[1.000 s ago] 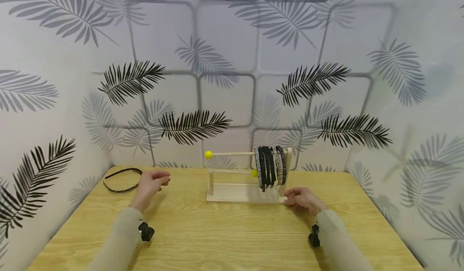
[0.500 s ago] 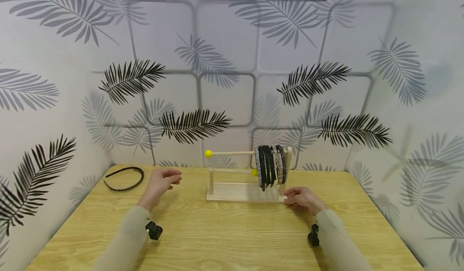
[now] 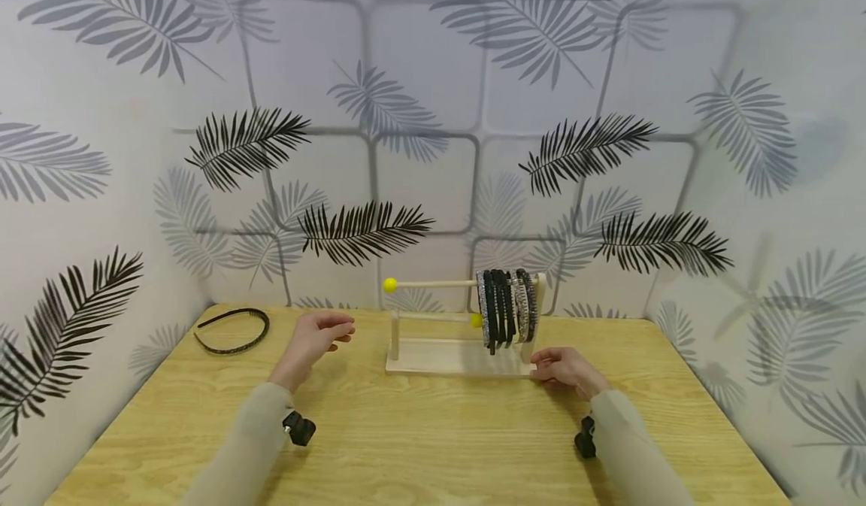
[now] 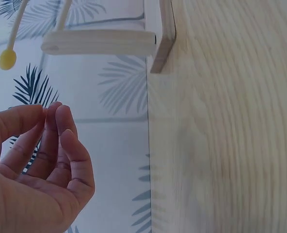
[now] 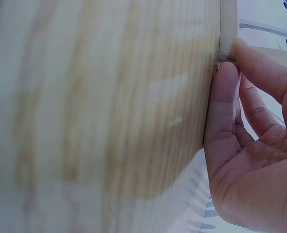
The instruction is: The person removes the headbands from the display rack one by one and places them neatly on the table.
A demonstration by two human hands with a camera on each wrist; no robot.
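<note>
A pale wooden headband stand (image 3: pixel 443 367) with two rods tipped by yellow balls is at the back middle of the table. Several black, silver and patterned headbands (image 3: pixel 501 310) hang together at the right end of its upper rod. My right hand (image 3: pixel 564 369) pinches the right front corner of the stand's base, thumb on top in the right wrist view. A single dark headband (image 3: pixel 233 350) lies on the table at the far left. Between it and the stand my left hand (image 3: pixel 314 344) hovers above the table, fingers loosely bent, thumb tip near the index fingertip, holding nothing.
The wood-grain table (image 3: pixel 406 438) backs onto a wall (image 3: pixel 433 190) with leaf patterns, and side walls close in on both sides. In the left wrist view the stand's left post (image 4: pixel 100 42) and a yellow ball (image 4: pixel 7 59) appear beyond the fingers.
My left hand has moved right, away from the lone headband, which shows fully now, and toward the stand. My right hand has stayed at the base's corner.
</note>
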